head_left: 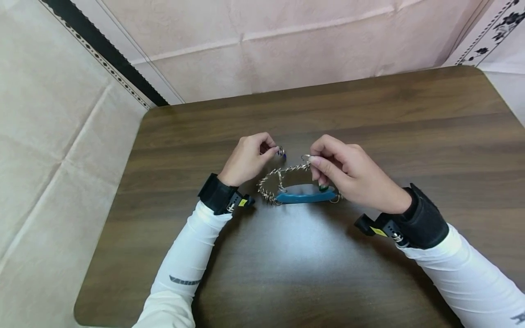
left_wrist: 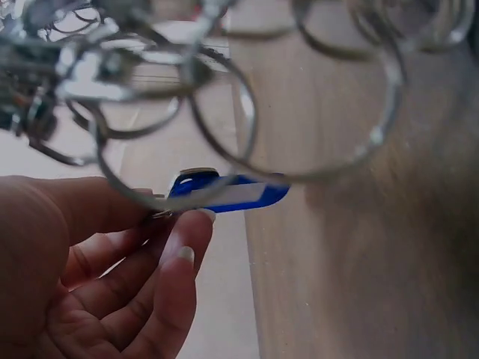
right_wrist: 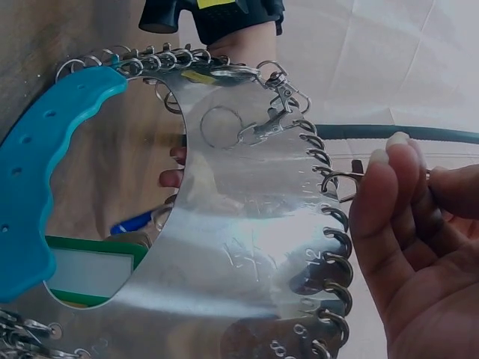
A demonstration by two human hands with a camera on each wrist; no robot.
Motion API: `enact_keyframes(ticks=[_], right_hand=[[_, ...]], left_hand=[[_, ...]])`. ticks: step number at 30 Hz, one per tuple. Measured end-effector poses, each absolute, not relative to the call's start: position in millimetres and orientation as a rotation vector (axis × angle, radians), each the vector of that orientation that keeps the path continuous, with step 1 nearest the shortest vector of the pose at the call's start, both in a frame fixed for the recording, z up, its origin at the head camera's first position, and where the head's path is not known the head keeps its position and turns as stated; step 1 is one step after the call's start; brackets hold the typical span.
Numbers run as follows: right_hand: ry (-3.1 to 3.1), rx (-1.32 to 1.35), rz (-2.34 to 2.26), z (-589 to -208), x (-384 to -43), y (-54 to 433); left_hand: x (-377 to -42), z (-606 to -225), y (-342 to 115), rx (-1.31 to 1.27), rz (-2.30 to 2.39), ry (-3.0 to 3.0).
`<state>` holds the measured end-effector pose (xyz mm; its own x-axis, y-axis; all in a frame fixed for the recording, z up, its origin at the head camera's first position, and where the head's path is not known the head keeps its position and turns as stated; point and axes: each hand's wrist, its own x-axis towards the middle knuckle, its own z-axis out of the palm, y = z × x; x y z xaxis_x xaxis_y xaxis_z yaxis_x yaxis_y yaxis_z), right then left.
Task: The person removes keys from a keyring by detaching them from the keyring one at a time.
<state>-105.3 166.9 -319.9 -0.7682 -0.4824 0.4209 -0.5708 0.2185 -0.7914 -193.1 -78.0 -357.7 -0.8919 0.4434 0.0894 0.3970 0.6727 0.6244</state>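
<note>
You have the metal plate (right_wrist: pixel 239 209) between your two hands, near the middle of the table; whether it rests on the wood, you cannot tell from here. Its blue handle (head_left: pixel 305 197) is on the side nearer you, and a row of rings (right_wrist: pixel 337 243) runs along the plate's edge, beside stamped numbers (a 12 is readable). Your right hand (head_left: pixel 348 171) pinches a small metal clip (right_wrist: pixel 345 176) between thumb and fingers, right at one of those rings. Your left hand (head_left: pixel 250 152), just beside the plate, has thumb and fingertips together on the metal end of a blue tag (left_wrist: pixel 243 196) with a white label. A green-framed tag (right_wrist: pixel 93 273) shows through the handle opening, and a snap clip (right_wrist: pixel 262 132) with a loose round ring lies against the plate's face.

Further out, you wear black wristbands (head_left: pixel 219 193) over white sleeves (head_left: pixel 176 269). Beneath is the brown wood-grain table (head_left: pixel 156 228), and beyond it hangs pale creased cloth (head_left: pixel 287 59).
</note>
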Motion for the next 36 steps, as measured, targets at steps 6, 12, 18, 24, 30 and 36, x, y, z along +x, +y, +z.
enact_keyframes(ticks=[6, 12, 18, 24, 30, 36], right_hand=[[-2.389, 1.033, 1.611, -321, -106, 169], [-2.387, 1.029, 1.609, -321, -104, 169], [-2.394, 1.034, 1.603, -320, -104, 169], [-2.415, 1.030, 1.558, -319, -105, 170], [-2.421, 1.009, 1.520, -315, -107, 174], [-2.424, 0.989, 1.513, -314, -109, 175]], left_hand=[[-198, -364, -80, 0.667, 1.022, 2.829], [-202, -369, -86, 0.599, 1.015, 2.855], [-202, -374, -95, 0.538, 0.992, 2.864], [-204, -379, -105, 0.560, 0.930, 2.885], [-206, -383, -115, 0.578, 0.824, 2.887], [-207, -387, -120, 0.563, 0.786, 2.866]])
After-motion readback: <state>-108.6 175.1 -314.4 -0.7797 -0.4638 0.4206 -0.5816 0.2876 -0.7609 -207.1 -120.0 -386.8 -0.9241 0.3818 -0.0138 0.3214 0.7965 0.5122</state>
